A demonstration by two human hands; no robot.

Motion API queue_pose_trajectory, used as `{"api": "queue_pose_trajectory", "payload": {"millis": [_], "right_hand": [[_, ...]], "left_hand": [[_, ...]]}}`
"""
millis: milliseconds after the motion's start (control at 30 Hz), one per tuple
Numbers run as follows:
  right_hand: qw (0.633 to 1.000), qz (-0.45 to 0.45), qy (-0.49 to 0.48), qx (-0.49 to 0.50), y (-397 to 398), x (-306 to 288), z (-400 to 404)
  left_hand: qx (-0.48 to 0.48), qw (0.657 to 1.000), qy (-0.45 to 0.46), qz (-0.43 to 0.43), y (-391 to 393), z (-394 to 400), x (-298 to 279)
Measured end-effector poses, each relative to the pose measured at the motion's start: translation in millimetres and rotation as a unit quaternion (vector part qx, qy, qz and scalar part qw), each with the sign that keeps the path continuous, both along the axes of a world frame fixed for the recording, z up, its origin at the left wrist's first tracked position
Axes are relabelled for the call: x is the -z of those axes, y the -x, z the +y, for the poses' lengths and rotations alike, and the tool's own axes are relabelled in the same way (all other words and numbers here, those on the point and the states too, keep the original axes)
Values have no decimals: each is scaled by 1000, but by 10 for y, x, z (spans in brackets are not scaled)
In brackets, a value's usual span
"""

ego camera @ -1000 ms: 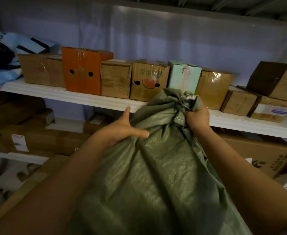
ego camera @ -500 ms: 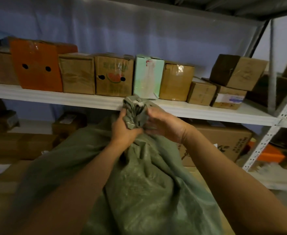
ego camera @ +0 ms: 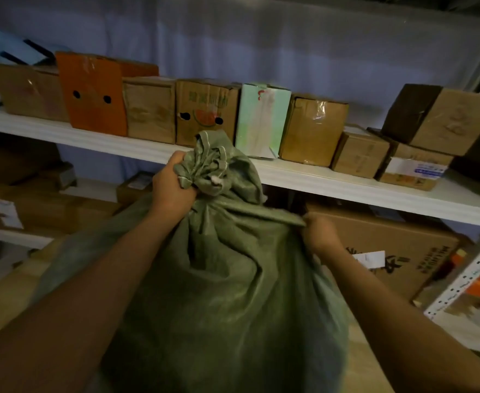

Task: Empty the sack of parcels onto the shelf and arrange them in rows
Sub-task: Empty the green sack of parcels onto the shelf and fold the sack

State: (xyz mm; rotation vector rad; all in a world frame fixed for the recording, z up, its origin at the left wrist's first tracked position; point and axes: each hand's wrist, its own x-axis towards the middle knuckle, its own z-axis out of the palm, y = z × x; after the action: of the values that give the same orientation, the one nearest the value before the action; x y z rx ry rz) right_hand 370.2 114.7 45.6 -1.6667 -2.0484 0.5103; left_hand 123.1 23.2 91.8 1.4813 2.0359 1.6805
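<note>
Bulging green woven sack (ego camera: 227,279), neck bunched shut, upright below white shelf (ego camera: 346,185).

Green sack (ego camera: 227,279) running off the bottom edge, its contents hiding inside, right hand (ego camera: 319,232) fingertips disappearing into a fabric fold, box lettering blurring beyond reading, blue bags (ego camera: 9,51) getting cut by the left edge.
</note>
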Motion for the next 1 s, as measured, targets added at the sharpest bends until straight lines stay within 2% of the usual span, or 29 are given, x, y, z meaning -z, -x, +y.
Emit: {"api": "queue_pose_trajectory", "payload": {"millis": [67, 100, 133, 200, 233, 267, 367, 433, 467, 533, 567, 600, 667, 700, 767, 800, 833, 900, 933, 967, 1000], "right_hand": [[981, 185, -34, 35, 26, -222, 8], [975, 220, -23, 36, 48, -248, 8], [980, 195, 0, 27, 87, -235, -6], [994, 75, 83, 0, 117, -62, -25], [997, 27, 78, -4, 103, -11, -14], [997, 38, 65, -10, 98, -60, -21], [967, 255, -6, 14, 148, -334, 44], [946, 323, -1, 15, 181, -452, 58], [958, 286, 17, 9, 180, -420, 69], [992, 103, 71, -16, 161, -238, 48], [996, 44, 73, -18, 145, -149, 44], [996, 45, 76, -15, 135, -119, 45], [978, 192, 85, -11, 171, -246, 21], [955, 286, 80, -15, 181, -346, 23], [916, 389, 91, -29, 167, -518, 24], [918, 381, 107, -37, 143, -517, 13], [940, 319, 119, -37, 128, -470, -20], [984, 96, 139, -46, 97, -285, -67], [990, -1, 124, -61, 85, -208, -76], [992, -27, 97, -70, 83, -187, -69], [992, 43, 95, -65, 94, -233, -73]], "left_hand": [[3, 1000, 20, 15, -10, -20, 1], [7, 999, 34, 20, -13, -10, 23], [9, 998, 47, 31, -8, -1, 55], [6, 997, 60, 42, 9, -14, 96], [6, 998, 57, 39, 28, -22, 92], [6, 998, 50, 36, 47, -31, 59], [13, 1000, 9, 9, 59, -31, -120], [22, 1000, -11, 3, 57, 11, -189], [17, 1000, 0, 14, 32, -15, -206], [9, 999, 29, 34, 41, -37, -118], [14, 998, 31, 44, 52, -56, -68], [20, 998, 25, 55, 51, -82, -57], [16, 999, 15, 42, 99, -30, -68], [17, 999, 7, 37, 126, 18, -89], [27, 999, -11, 41, 146, 99, -136], [31, 998, -12, 49, 149, 119, -130], [36, 998, -6, 57, 158, 126, -94], [51, 996, 6, 66, 173, 109, -8], [56, 996, 10, 70, 175, 94, 16], [56, 996, 8, 74, 165, 73, -4], [50, 996, -2, 78, 154, 60, -53]]}}
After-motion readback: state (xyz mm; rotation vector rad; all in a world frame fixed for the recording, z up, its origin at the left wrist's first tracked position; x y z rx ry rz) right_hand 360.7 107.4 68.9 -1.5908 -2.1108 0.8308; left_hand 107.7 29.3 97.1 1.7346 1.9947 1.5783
